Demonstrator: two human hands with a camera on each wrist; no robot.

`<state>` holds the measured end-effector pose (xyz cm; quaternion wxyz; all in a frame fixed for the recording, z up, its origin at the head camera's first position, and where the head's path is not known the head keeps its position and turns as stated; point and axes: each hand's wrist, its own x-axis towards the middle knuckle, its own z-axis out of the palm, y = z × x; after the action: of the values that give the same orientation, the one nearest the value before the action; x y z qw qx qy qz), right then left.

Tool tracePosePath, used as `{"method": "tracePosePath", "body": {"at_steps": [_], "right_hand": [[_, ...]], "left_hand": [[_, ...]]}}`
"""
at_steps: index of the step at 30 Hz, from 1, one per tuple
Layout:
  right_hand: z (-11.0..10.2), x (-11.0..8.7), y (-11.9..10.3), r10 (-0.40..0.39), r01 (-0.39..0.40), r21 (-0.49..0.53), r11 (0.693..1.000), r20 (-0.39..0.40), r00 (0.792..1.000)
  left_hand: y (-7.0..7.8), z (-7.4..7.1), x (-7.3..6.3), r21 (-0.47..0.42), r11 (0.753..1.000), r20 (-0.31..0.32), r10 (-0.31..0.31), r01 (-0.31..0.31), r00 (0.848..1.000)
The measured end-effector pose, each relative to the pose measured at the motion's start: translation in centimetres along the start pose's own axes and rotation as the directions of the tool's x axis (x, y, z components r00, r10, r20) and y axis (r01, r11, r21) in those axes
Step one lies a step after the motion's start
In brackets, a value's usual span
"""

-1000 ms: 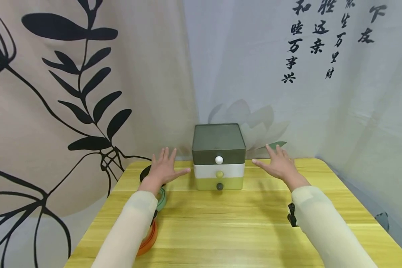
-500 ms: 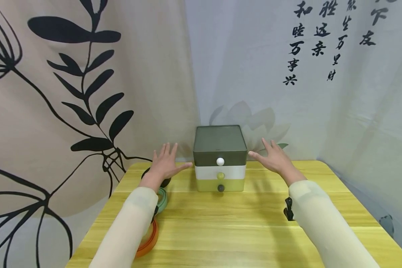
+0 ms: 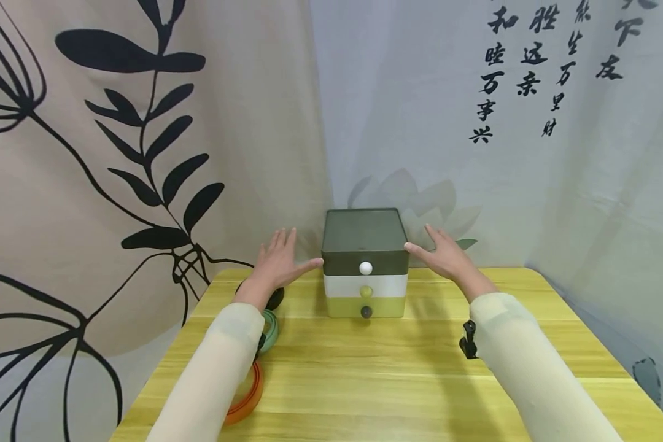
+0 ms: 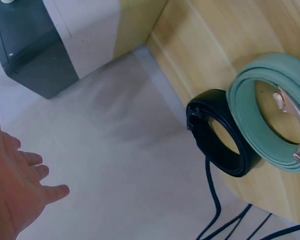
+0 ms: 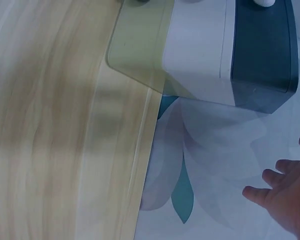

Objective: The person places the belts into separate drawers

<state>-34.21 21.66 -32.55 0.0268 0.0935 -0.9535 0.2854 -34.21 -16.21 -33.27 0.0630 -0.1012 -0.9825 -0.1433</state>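
A small three-tier drawer box stands at the back of the table, with a dark grey top tier, a white middle and a yellow-green bottom, each with a round knob. My left hand hovers at its left side, fingers spread and straight, thumb pointing at the top tier. On the other side my right hand is held the same way, its thumb near the top right edge. In the left wrist view the left hand looks apart from the box; in the right wrist view the right hand does too. Both hold nothing.
Coiled belts lie along the table's left side: a black belt, a green belt with a metal buckle, and an orange belt, partly behind the left sleeve. A printed curtain hangs behind the wooden table.
Both hands have moved inward, closer to the sides of the drawer box, and slightly up. The box and belts stay in place; the head view has shifted a little.
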Motion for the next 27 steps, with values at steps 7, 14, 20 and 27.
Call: {"method": "tracePosePath", "body": {"at_steps": [7,14,20,27], "right_hand": [[0.0,0.3,-0.8,-0.015,0.015,0.047,0.999,-0.008,1.000],[0.0,0.9,-1.3,-0.013,0.015,0.112,0.994,-0.015,1.000],[0.0,1.1,-1.7,0.005,0.000,0.176,0.984,-0.027,1.000],[0.1,1.1,-2.2,0.003,0.005,0.192,0.981,-0.043,0.999]], "left_hand": [[0.9,-0.5,0.2,-0.074,0.997,-0.015,-0.002,0.001,1.000],[2.1,-1.1,0.4,-0.184,0.983,-0.060,0.004,-0.015,0.998],[3.3,-1.6,0.2,-0.300,0.954,-0.111,-0.011,-0.023,0.994],[4.5,-1.8,0.1,-0.412,0.910,-0.160,-0.030,-0.039,0.987]]}}
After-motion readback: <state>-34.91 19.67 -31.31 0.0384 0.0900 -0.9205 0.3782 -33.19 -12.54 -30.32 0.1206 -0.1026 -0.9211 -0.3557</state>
